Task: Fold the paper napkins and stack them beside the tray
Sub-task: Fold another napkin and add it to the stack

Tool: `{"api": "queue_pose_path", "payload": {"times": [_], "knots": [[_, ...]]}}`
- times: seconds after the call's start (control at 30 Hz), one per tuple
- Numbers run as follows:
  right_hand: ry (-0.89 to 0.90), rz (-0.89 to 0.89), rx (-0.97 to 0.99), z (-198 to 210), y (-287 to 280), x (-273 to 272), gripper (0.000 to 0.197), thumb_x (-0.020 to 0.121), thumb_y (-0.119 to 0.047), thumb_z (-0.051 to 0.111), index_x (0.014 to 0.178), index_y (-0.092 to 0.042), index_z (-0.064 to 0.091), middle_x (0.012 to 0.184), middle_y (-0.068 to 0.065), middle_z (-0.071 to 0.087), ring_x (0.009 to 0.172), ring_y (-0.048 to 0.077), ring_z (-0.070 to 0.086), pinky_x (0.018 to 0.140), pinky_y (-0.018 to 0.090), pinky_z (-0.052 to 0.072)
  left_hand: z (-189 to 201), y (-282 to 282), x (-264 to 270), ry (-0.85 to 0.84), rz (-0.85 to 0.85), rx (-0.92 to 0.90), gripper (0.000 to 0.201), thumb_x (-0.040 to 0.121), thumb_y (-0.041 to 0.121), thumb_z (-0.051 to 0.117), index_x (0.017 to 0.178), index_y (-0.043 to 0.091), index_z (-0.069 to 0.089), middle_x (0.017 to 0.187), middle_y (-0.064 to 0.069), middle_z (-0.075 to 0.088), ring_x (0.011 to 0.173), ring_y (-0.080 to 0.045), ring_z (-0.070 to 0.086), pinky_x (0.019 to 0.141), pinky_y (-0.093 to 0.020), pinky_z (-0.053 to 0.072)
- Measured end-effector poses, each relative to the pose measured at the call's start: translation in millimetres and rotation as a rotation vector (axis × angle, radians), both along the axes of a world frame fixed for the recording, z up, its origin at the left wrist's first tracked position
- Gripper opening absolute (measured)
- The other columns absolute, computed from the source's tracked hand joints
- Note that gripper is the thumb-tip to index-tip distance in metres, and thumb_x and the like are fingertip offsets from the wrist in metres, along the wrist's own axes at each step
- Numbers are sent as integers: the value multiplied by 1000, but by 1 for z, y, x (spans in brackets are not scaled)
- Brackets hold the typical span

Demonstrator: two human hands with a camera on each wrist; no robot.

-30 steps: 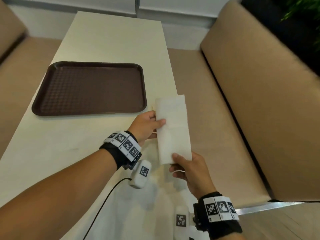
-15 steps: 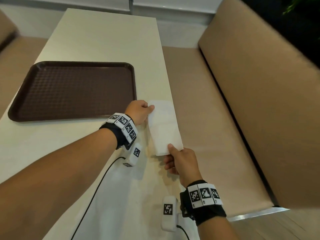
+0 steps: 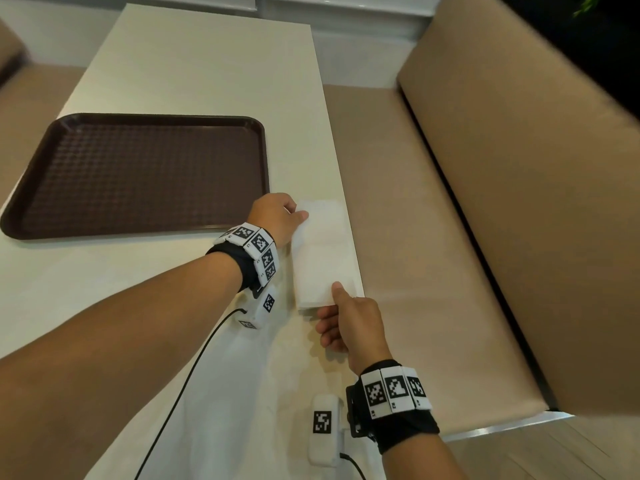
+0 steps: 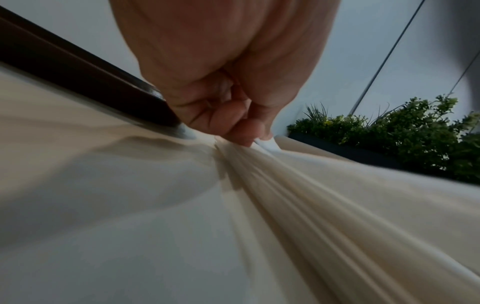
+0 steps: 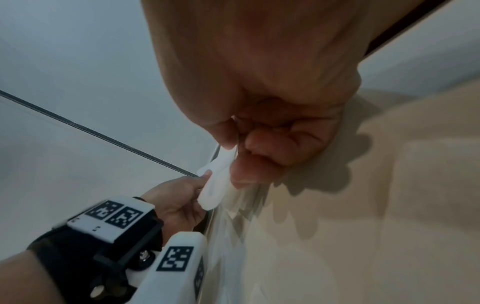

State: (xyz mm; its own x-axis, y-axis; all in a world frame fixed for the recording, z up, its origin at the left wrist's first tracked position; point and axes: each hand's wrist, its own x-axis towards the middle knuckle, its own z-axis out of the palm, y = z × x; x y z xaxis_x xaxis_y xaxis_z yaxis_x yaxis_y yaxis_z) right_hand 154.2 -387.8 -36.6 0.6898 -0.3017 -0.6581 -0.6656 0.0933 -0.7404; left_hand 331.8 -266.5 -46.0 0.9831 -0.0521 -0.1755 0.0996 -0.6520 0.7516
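A folded white napkin (image 3: pixel 323 252) lies lengthwise near the table's right edge, just right of the dark brown tray (image 3: pixel 138 174). My left hand (image 3: pixel 277 216) pinches its far end, thumb on top. My right hand (image 3: pixel 346 323) pinches its near end, thumb on top and fingers curled below. In the left wrist view my left hand (image 4: pixel 244 127) holds a white napkin corner (image 4: pixel 267 145) close to the tray's rim (image 4: pixel 78 82). The right wrist view shows my right hand (image 5: pixel 259 154) gripping the napkin (image 5: pixel 215 185) edge-on. Whether the napkin rests on another one beneath I cannot tell.
The cream table (image 3: pixel 194 71) stretches away beyond the tray. A tan bench seat (image 3: pixel 415 237) with a padded backrest (image 3: pixel 536 188) runs along the right, another bench (image 3: pixel 20 109) on the left. A black cable (image 3: pixel 180 389) trails from my left wrist. Green plants (image 4: pixel 402 131) stand behind the bench.
Both hands have carried the napkin from mid-air down and forward to the tabletop beside the tray's right side, still holding it at both ends.
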Motion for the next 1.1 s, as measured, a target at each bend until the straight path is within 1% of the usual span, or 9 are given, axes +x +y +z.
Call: {"api": "queue_pose_path", "payload": {"times": [0.2,0.4,0.57,0.73,0.83,0.9,0.97,1.03,1.1], "knots": [[-8,-39,-32,-5,-5,3,57,104,-41,48,71,1,66,54,11,62,37,21,50,41,24,35,-3,1,2,-36,-2,54,21,91,32,70,90,12,66,81,1,61,69,-12,54,54,-19,36],[12,-25,-54,-4,-8,5,55,103,-42,51,72,1,66,54,11,62,37,20,50,41,25,34,-5,3,4,-9,-14,91,22,91,34,70,90,13,66,80,1,62,77,-21,62,66,-28,47],[38,15,-47,-2,-8,6,54,102,-44,52,72,-1,65,53,10,62,37,20,51,41,24,33,-1,2,3,15,-15,107,21,91,34,70,89,13,65,81,0,62,82,-25,65,67,-30,51],[107,28,-30,10,-17,2,67,98,-60,51,77,2,68,55,12,63,39,21,51,42,23,35,16,1,-2,27,9,100,37,93,42,65,116,14,55,105,1,54,90,-22,58,75,-32,47],[79,-13,-221,21,-34,-12,63,97,-56,56,71,1,66,54,8,60,40,18,48,45,27,40,33,6,-9,-79,-102,175,42,94,47,61,125,20,53,112,2,52,99,-20,56,82,-35,46],[-81,1,-546,22,-41,-20,45,96,-46,62,70,-9,61,66,-1,61,56,14,54,59,32,48,37,10,-17,-115,-312,308,41,92,49,62,126,26,55,123,4,51,111,-20,53,91,-38,46],[-338,72,-813,18,-39,-17,21,95,-39,65,91,-18,68,94,-6,62,86,11,59,75,27,47,36,11,-26,-55,-550,517,54,90,54,63,137,29,51,142,5,44,130,-23,44,103,-45,41],[-471,250,-908,8,-29,-8,24,94,-34,67,114,-21,71,118,-5,60,111,12,53,85,24,42,32,8,-31,31,-679,678,72,87,59,63,148,30,39,153,5,35,139,-26,36,109,-50,35],[-434,433,-932,-3,-21,2,32,95,-35,66,122,-20,70,128,-2,59,122,17,49,93,28,43,30,4,-32,59,-721,753,83,84,63,65,152,29,32,156,3,32,140,-29,35,110,-52,35]]}}
